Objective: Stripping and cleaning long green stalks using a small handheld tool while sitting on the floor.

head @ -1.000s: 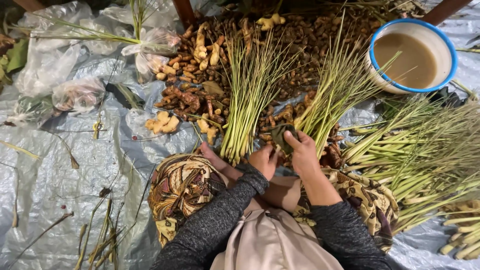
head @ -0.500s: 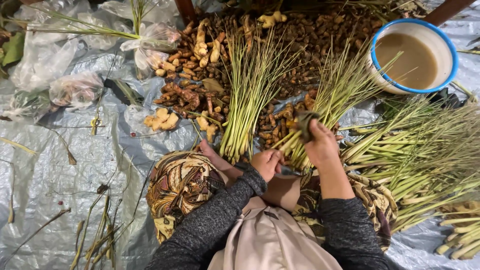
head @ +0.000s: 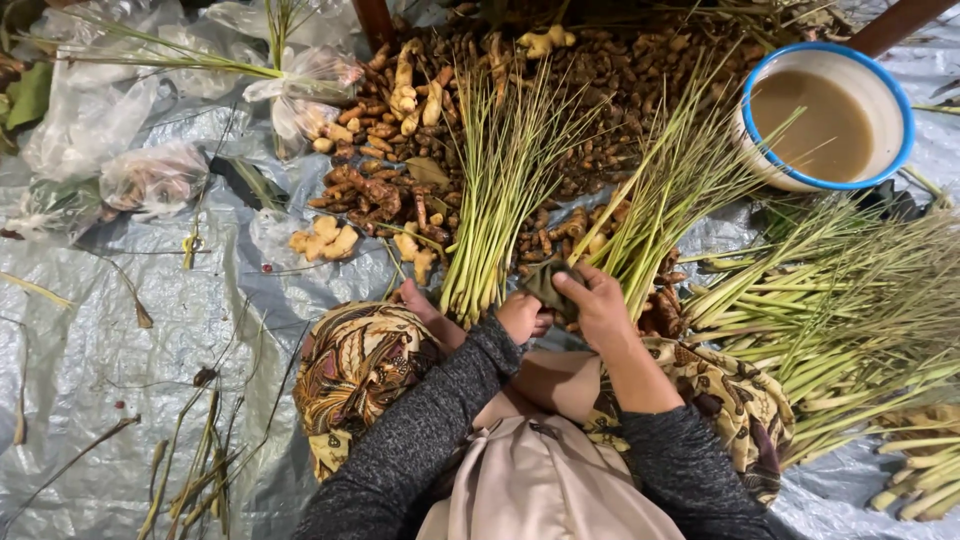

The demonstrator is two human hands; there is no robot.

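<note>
My right hand (head: pixel 603 308) pinches a dark green folded piece (head: pixel 545 283), a leaf or a cloth, at the foot of the right lemongrass bundle (head: pixel 665 195). My left hand (head: pixel 522 316) is curled into a fist just left of that piece, at the base of the upright left lemongrass bundle (head: pixel 500 190). Whether the left fingers touch the piece I cannot tell. Both sleeves are dark grey knit. A patterned brown cloth (head: pixel 355 365) covers my lap, and a bare foot (head: pixel 418 300) shows beside the left hand.
A heap of ginger and turmeric roots (head: pixel 400 190) lies behind the bundles. A blue-rimmed white bowl (head: pixel 905 120) of brown liquid stands at top right. Loose lemongrass stalks (head: pixel 840 320) are piled to the right. Clear plastic bags (head: pixel 150 175) lie on the grey tarpaulin (head: pixel 100 340) at left.
My right hand has come back left and down from the right bundle to meet the left hand, carrying the dark green piece. The left hand stayed nearly still.
</note>
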